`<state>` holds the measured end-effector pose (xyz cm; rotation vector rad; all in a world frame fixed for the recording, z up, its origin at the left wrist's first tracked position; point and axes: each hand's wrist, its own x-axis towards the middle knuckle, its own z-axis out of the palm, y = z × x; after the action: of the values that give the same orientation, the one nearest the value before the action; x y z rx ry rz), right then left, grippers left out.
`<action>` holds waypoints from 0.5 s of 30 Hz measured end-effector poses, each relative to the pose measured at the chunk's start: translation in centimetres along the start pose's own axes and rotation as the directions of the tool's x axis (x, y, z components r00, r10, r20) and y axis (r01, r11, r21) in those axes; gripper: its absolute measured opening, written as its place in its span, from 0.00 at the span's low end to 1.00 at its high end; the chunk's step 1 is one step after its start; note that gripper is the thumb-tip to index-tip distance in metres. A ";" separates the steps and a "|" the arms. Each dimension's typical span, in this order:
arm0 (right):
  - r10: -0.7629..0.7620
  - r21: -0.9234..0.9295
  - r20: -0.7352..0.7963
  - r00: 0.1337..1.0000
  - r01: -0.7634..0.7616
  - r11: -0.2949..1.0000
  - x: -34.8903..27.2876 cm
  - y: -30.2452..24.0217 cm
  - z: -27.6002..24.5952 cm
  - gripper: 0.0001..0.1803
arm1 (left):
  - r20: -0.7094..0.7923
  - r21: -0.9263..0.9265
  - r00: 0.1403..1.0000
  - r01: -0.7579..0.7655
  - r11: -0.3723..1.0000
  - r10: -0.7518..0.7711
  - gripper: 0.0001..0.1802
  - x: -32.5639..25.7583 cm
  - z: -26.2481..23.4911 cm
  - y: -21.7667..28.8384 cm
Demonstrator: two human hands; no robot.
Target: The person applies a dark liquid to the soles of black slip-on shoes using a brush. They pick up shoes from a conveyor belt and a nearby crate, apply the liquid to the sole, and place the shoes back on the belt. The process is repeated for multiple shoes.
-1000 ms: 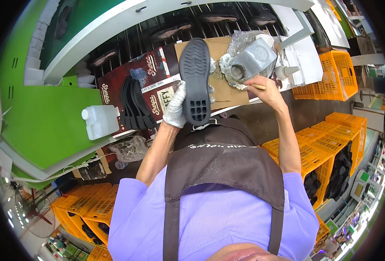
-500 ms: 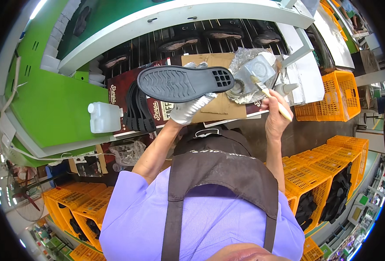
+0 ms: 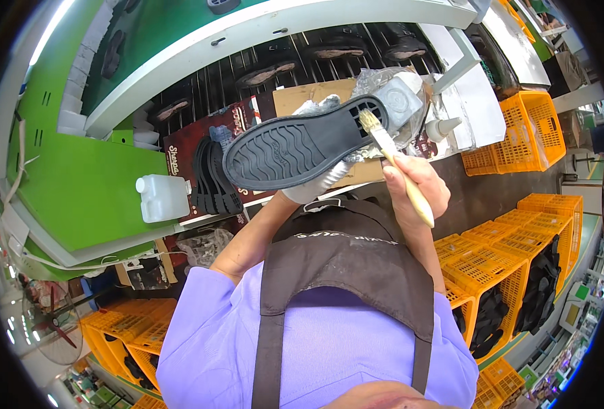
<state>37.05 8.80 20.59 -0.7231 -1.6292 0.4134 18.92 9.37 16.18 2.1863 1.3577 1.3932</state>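
A black shoe sole (image 3: 281,153) is held up, its wavy tread facing me and its gridded heel pointing up and right. Wrapped round it from beneath is my left hand (image 3: 319,183), in a white glove and mostly hidden by the sole. Bare and closed, my right hand (image 3: 414,187) grips a paintbrush (image 3: 386,142) with a pale handle. The bristles lie over the sole's heel grid; whether they touch cannot be seen for certain. Left of the sole, several black curved strips (image 3: 213,178) lie on the bench. Behind the heel sits a clear plastic-covered container (image 3: 396,102).
A white jug (image 3: 162,198) stands on the green bench (image 3: 90,184) at left. A white squeeze bottle (image 3: 444,128) lies near the cardboard (image 3: 308,95). Beyond, dark shoe parts (image 3: 268,73) rest on a rack under a white beam (image 3: 274,31). Orange crates (image 3: 479,255) line the right side.
The brush has moved left from beside the container onto the heel area. The sole has tilted, its heel rising and its toe dropping slightly. My view has shifted a little.
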 end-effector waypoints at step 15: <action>-0.023 -0.020 0.116 0.993 0.025 0.999 -0.3 -0.2 1.7 0.11 | 0.227 -0.052 0.959 0.183 0.982 -0.167 0.30 -1.9 0.4 -0.4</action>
<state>35.36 8.67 20.23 -0.7059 -1.7519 0.4282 18.76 8.25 14.59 2.0476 1.3585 1.0815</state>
